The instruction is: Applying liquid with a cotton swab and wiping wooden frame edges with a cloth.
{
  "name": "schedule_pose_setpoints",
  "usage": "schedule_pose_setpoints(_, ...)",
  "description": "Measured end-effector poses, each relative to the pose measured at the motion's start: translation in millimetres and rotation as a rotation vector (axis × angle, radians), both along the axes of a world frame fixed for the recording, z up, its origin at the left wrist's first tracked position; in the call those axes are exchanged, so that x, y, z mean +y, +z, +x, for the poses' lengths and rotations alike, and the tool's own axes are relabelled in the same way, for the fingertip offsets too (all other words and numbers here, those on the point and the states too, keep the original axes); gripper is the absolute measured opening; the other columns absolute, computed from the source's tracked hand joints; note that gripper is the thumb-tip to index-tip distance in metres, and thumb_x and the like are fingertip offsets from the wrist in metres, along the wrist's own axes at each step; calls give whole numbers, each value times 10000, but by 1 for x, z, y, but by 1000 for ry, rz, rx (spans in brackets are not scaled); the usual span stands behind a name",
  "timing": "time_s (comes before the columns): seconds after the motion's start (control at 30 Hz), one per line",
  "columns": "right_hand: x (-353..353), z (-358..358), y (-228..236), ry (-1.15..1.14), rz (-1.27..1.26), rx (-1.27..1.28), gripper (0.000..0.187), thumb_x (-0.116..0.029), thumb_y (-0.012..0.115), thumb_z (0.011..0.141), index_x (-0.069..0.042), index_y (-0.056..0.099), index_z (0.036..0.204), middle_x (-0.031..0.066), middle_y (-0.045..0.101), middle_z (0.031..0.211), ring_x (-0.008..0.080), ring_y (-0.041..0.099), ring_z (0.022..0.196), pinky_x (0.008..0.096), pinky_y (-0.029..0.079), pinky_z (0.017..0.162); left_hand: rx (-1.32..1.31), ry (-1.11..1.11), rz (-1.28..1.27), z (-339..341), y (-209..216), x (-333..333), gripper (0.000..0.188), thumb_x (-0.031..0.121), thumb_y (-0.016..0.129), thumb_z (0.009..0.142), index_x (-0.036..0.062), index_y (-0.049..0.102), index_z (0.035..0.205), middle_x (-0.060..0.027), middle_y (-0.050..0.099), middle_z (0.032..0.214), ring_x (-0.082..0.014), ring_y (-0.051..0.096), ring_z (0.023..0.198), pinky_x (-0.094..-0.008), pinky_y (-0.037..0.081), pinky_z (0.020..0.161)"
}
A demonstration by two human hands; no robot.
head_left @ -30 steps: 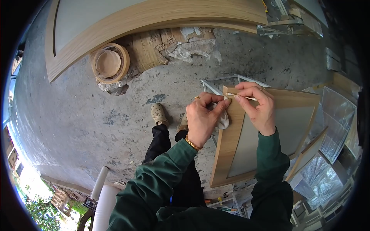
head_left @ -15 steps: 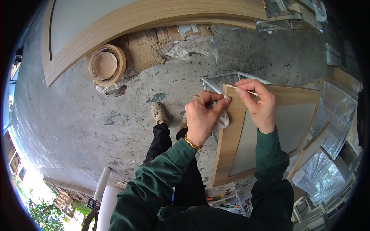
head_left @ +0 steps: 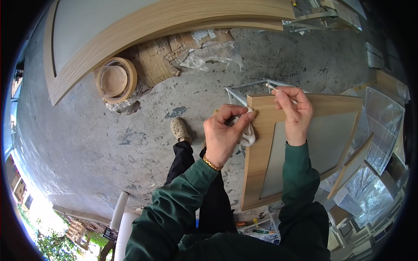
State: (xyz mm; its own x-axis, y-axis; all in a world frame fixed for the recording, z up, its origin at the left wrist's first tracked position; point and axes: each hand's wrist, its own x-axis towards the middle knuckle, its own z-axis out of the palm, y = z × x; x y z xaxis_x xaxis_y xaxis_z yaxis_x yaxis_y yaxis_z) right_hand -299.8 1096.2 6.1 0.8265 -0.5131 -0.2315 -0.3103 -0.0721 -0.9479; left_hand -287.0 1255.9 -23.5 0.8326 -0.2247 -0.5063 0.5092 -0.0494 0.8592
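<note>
A wood-framed door panel [head_left: 262, 130] with a pale grey inset rests in front of me on the right, on a light metal stand [head_left: 237, 96]. My left hand [head_left: 223, 135] pinches a bunched white cloth [head_left: 248, 136] between thumb and fingers at the panel's left edge, near its far corner. Just above the far edge, my right hand [head_left: 296, 114] is closed around a thin cotton swab [head_left: 271, 87]. The swab's tip points up and left, away from the wood, and its other end is mostly hidden by my fingers.
A larger wood-framed panel [head_left: 165, 17] spans the far side, with cardboard [head_left: 152, 61] beneath it. Round tape rolls [head_left: 117, 80] lie at the far left. Plastic-wrapped panels [head_left: 365, 191] stand at right. White rolls [head_left: 119, 211] and scattered tools [head_left: 261, 226] are near me.
My right hand has lifted slightly, tilting the swab up off the panel's corner. My left hand has shifted a little left with the cloth. The view has moved slightly.
</note>
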Motion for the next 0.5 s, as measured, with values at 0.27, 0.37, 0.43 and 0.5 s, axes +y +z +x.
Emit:
schedule_pose_setpoints(0.27, 5, -1, -10, -52, 3, -34, 81, -54, 654, 838, 8, 618, 876, -4, 614, 784, 20, 506, 671, 153, 413, 612, -50, 45, -15, 6, 4, 0, 140, 96, 729, 782, 1, 662, 862, 3, 640, 771, -25, 537, 668, -161, 431, 586)
schedule_pose_setpoints(0.37, 5, -2, -10, -41, 19, -48, 81, -55, 651, 842, 10, 616, 874, -9, 609, 781, 17, 498, 668, 150, 408, 605, -3, 28, 13, 9, 8, -3, 141, 103, 722, 791, 1, 662, 869, 6, 640, 750, -22, 536, 654, -158, 429, 581)
schedule_pose_setpoints(0.43, 7, -1, -10, -18, -17, -104, 80, -56, 650, 843, 9, 615, 873, -16, 606, 778, 14, 494, 661, 150, 405, 594, 37, 39, 7, 10, 10, -4, 142, 111, 721, 793, 5, 664, 868, 8, 637, 730, -18, 533, 642, -157, 428, 573)
schedule_pose_setpoints(0.5, 6, -4, -13, -16, -20, -96, 77, -58, 649, 843, 5, 615, 872, -15, 606, 775, 15, 495, 659, 153, 407, 587, 52, 12, 18, 12, 9, -5, 138, 104, 720, 793, 3, 664, 870, 5, 638, 737, -21, 536, 650, -161, 430, 579)
